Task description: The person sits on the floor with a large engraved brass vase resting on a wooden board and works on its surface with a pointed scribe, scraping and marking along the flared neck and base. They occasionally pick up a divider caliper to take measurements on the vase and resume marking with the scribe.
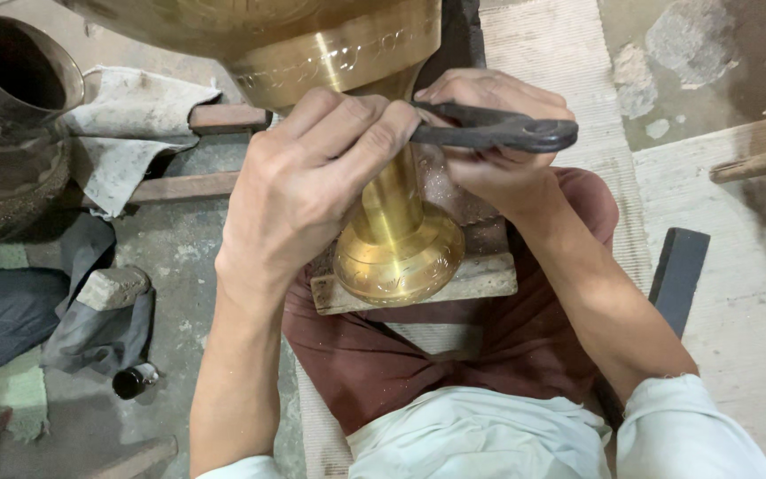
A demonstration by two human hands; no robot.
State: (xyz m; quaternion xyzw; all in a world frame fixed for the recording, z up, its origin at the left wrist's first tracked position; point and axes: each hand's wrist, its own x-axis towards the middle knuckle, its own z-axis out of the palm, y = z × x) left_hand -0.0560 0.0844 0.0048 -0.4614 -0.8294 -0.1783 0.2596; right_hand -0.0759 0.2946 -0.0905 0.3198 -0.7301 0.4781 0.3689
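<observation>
Gripping dark metal tool [489,129], both hands, left hand [312,177], right hand [489,151], over brass vase [396,239]

At far left stands a dark metal pot [12,80] with an open mouth, and a crumpled grey cloth [126,133] lies just right of it over wooden slats [183,186]. A small stone block [113,286] sits on dark fabric [99,328] at left, with a little black bottle [135,380] near it on the concrete floor [192,293]. At right, a black bar [677,275] lies on a pale woven mat [569,89]; a wooden plank [760,160] sits far right.
</observation>
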